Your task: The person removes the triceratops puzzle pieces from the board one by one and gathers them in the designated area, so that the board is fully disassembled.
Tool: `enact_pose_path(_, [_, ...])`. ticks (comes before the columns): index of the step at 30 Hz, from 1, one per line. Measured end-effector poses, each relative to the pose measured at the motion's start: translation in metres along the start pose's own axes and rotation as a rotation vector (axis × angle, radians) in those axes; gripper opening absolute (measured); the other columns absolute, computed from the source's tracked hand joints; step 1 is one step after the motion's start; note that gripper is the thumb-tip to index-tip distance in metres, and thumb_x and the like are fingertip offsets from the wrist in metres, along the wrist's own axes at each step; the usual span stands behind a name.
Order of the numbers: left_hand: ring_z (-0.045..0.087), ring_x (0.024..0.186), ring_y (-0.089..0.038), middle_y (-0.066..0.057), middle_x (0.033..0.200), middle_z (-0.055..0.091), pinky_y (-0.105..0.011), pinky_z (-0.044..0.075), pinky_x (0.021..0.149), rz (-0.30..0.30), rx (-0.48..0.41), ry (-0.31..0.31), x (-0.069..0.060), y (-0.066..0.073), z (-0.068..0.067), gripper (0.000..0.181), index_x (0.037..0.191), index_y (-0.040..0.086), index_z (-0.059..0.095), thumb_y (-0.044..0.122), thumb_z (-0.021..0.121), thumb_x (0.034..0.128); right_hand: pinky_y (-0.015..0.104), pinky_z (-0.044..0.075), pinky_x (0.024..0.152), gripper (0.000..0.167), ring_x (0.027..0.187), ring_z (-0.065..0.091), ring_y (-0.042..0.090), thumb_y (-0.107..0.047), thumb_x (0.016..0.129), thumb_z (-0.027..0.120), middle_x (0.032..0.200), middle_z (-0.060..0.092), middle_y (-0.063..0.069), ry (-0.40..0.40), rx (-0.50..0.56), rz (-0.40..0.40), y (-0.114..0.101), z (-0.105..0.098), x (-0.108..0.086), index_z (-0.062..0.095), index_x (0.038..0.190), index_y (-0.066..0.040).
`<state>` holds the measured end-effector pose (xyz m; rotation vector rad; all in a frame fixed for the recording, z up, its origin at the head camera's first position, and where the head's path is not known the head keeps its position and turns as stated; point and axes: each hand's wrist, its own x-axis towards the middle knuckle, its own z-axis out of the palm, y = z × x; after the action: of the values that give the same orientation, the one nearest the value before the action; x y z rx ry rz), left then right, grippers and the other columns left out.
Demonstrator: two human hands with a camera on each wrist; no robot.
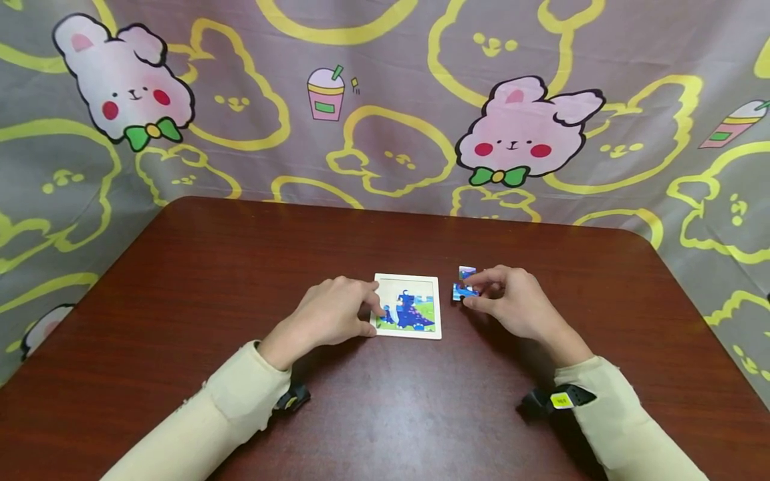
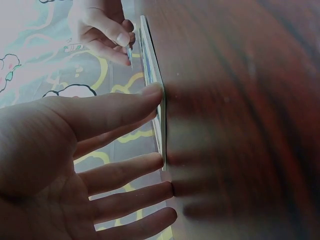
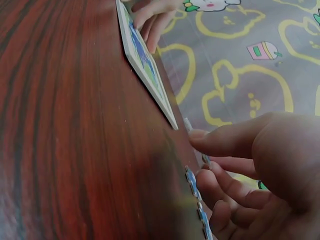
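A square jigsaw tray with a pale rim lies flat on the table, partly filled with a blue dinosaur picture; its upper left shows bare backing. Across its left edge rests my left hand: the thumb touches the near left corner, and one finger reaches over the picture. The left wrist view shows those fingers fairly straight. To the tray's right, my right hand pinches a small jigsaw piece between thumb and fingers. More blue jigsaw pieces lie on the table beneath that hand, partly hidden by its fingers.
The dark reddish-brown table has rounded far corners. Behind it hangs a grey curtain printed with bunnies and cups. Black wrist straps sit over the pale sleeves, close above the tabletop.
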<state>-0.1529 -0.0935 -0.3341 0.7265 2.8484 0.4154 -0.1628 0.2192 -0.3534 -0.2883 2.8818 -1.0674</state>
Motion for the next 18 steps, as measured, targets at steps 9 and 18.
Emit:
enact_pose_path(9, [0.068, 0.13, -0.03, -0.002, 0.153, 0.064, -0.04, 0.057, 0.073, -0.006, 0.002, 0.0, 0.0, -0.0001, 0.0013, 0.021, 0.104, 0.029, 0.084, 0.029, 0.091, 0.0847, 0.027, 0.049, 0.062, 0.029, 0.082, 0.064, 0.02, -0.018, 0.089, 0.085, 0.095, 0.075, 0.008, -0.021, -0.047, 0.054, 0.0069, -0.0028, 0.0019, 0.081, 0.116, -0.008])
enact_pose_path(18, [0.07, 0.126, -0.029, -0.001, 0.153, 0.063, -0.035, 0.052, 0.068, -0.011, -0.005, -0.002, 0.0004, -0.0004, 0.0005, 0.021, 0.104, 0.03, 0.084, 0.029, 0.092, 0.0842, 0.028, 0.049, 0.064, 0.028, 0.082, 0.064, 0.02, -0.017, 0.088, 0.086, 0.095, 0.075, 0.008, -0.027, -0.055, 0.082, 0.0093, -0.0031, 0.0042, 0.08, 0.114, -0.007])
